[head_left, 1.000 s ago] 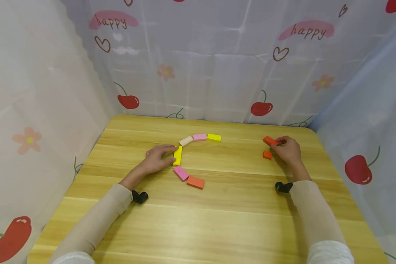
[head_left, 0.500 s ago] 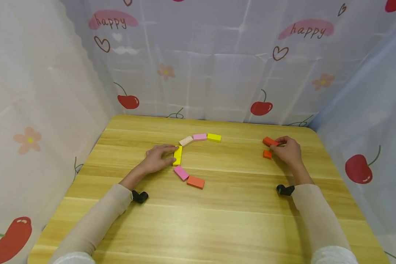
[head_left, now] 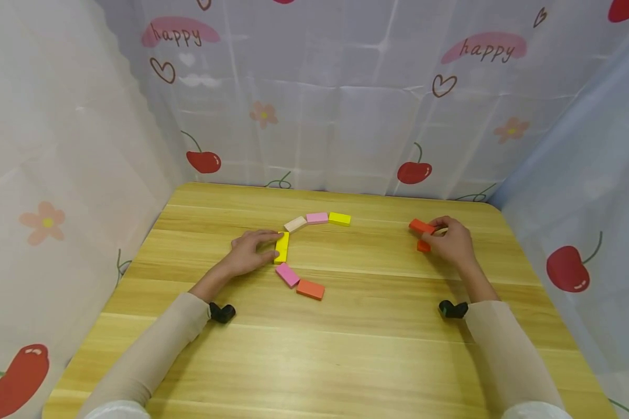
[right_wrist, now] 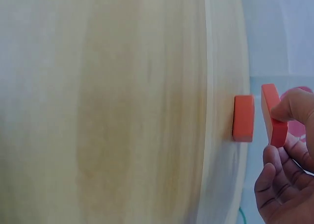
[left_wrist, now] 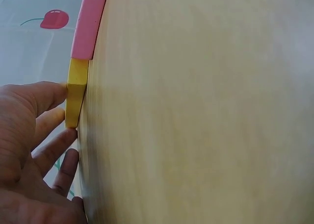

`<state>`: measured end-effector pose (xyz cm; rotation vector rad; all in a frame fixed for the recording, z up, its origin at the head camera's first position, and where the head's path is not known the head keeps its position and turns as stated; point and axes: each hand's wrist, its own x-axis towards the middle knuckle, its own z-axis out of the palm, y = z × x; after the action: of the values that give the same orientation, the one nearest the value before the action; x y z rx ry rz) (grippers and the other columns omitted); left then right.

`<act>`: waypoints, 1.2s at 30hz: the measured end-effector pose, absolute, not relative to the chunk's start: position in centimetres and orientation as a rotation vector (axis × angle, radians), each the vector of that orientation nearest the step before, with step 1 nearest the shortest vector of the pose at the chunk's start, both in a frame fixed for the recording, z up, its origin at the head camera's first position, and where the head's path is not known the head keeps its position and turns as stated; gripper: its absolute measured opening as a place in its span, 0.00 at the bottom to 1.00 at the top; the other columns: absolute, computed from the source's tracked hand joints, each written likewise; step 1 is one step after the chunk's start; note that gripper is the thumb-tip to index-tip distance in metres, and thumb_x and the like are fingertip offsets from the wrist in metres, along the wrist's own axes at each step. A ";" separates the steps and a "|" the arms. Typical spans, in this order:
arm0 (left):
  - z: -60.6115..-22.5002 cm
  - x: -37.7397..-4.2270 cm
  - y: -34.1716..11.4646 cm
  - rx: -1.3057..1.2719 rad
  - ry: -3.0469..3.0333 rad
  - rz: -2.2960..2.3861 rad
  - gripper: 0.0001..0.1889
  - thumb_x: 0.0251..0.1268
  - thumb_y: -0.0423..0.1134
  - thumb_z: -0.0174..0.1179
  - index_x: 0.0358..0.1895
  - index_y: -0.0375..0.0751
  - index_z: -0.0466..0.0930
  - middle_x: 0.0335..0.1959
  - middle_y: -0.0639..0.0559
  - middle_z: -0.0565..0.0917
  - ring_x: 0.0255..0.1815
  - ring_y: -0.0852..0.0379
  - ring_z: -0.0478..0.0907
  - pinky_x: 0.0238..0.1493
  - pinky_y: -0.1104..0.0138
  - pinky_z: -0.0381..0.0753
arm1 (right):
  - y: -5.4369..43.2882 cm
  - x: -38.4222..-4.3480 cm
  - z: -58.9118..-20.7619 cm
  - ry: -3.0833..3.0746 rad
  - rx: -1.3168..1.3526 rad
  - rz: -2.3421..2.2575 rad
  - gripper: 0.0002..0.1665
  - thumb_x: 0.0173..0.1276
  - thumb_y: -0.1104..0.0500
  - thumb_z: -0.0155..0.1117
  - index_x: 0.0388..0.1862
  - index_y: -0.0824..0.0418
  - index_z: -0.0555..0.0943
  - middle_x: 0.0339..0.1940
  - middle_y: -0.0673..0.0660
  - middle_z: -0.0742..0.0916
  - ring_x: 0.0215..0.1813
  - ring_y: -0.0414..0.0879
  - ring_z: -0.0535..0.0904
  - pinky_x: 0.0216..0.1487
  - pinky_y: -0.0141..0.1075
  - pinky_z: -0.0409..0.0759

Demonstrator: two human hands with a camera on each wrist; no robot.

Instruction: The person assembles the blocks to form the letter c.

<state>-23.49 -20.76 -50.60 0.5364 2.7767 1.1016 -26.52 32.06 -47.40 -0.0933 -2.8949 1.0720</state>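
Observation:
My left hand holds a yellow block flat on the table, thumb and fingertips on its left side and ends. This block is part of a curved row: a pale wooden block, a light pink block and another yellow block above it, a pink block and an orange block below. At the right, my right hand pinches a red block between thumb and fingers, raised and tilted. A second red block lies on the table beside it, partly covered in the head view.
The wood-grained table has a patterned curtain close behind it and along both sides. A black wrist camera sits at the left cuff and another black wrist camera at the right cuff.
My right hand has moved slightly left with the red block, which now overlaps the second red block more closely. My left hand and the curved row have stayed still.

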 end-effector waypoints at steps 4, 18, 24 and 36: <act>-50.6 -23.5 -20.7 0.537 2.779 1.104 0.28 0.76 0.48 0.66 0.77 0.51 0.78 0.80 0.45 0.75 0.80 0.32 0.64 0.69 0.34 0.50 | 31.5 -26.2 -47.0 -2.874 -0.054 1.084 0.26 0.73 0.52 0.71 0.62 0.66 0.80 0.57 0.67 0.86 0.47 0.56 0.82 0.37 0.29 0.78; -50.5 -23.5 -20.8 0.551 2.773 1.107 0.28 0.77 0.47 0.66 0.77 0.51 0.77 0.80 0.45 0.75 0.80 0.31 0.64 0.68 0.33 0.50 | 30.3 -25.2 -46.8 -2.877 0.086 1.049 0.24 0.71 0.53 0.73 0.59 0.64 0.82 0.56 0.66 0.85 0.42 0.52 0.78 0.35 0.33 0.76; -50.6 -23.4 -20.8 0.543 2.771 1.113 0.28 0.77 0.48 0.66 0.77 0.51 0.78 0.80 0.46 0.75 0.80 0.31 0.64 0.69 0.33 0.49 | 29.7 -24.9 -46.8 -2.883 0.124 1.070 0.23 0.71 0.54 0.74 0.58 0.64 0.82 0.53 0.65 0.86 0.41 0.52 0.80 0.35 0.32 0.77; -50.6 -23.5 -20.8 0.556 2.777 1.104 0.28 0.76 0.47 0.65 0.77 0.50 0.78 0.80 0.44 0.75 0.80 0.29 0.63 0.68 0.32 0.50 | 28.1 -24.0 -46.4 -2.923 0.228 1.080 0.21 0.71 0.55 0.74 0.58 0.62 0.82 0.49 0.64 0.87 0.38 0.51 0.79 0.34 0.35 0.77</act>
<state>-23.46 -20.77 -50.57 0.5563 2.7772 1.1038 -23.98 28.14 -46.38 0.2281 -2.9227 1.0803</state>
